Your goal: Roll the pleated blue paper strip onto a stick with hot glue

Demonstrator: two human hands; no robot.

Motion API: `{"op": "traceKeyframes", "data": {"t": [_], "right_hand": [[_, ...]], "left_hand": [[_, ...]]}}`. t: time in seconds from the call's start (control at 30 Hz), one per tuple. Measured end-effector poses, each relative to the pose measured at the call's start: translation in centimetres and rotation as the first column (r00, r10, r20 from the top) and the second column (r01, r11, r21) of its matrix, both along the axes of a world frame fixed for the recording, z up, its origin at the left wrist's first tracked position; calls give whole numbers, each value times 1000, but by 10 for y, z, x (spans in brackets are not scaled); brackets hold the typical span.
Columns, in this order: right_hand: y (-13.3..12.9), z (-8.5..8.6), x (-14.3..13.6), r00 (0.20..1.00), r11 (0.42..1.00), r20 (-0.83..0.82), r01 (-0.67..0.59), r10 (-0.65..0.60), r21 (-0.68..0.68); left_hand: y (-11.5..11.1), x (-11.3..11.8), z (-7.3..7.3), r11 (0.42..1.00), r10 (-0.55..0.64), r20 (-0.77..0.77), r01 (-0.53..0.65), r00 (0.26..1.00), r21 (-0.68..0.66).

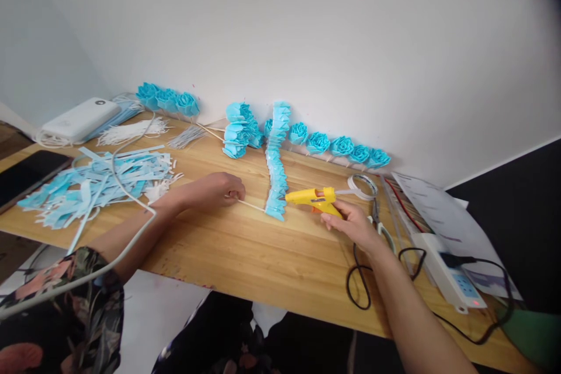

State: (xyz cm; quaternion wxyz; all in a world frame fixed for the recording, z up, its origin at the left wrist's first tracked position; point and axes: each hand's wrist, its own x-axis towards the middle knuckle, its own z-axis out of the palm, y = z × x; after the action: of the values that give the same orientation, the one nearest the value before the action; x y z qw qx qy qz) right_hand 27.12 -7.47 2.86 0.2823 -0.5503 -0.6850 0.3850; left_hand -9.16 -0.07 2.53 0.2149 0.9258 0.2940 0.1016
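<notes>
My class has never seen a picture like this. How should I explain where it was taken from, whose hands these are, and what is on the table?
There is no machine here: these are one person's bare hands. A camera worn on that person's head looks forward and down, so we see roughly what they see. The left hand holds a thin stick, whose other end meets a long blue strip. The right hand holds a yellow glue gun, its nozzle beside that strip. On the wooden table, blue flowers line the back, blue scraps and a phone lie left, and scissors lie right.
</notes>
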Motion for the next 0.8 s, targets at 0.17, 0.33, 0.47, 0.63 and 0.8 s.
{"op": "traceKeyframes", "data": {"t": [0.17, 0.33, 0.47, 0.63, 0.8], "right_hand": [[1, -4, 1, 999, 1000, 28, -20, 20, -19], [0, -1, -1, 1000, 999, -17, -17, 17, -28], [-1, 0, 1, 998, 999, -69, -15, 13, -30], [0, -4, 3, 999, 997, -21, -43, 42, -57], [0, -4, 3, 995, 999, -103, -17, 11, -51]], "left_hand": [[1, -1, -2, 1000, 3, -4, -3, 1000, 2], [1, 0, -1, 1000, -4, -6, 4, 1000, -3], [1, -1, -1, 1000, -14, 6, 14, 1000, 2], [1, 0, -2, 1000, 0, -5, 0, 1000, 5], [0, 0, -1, 1000, -11, -4, 11, 1000, 3]]}}
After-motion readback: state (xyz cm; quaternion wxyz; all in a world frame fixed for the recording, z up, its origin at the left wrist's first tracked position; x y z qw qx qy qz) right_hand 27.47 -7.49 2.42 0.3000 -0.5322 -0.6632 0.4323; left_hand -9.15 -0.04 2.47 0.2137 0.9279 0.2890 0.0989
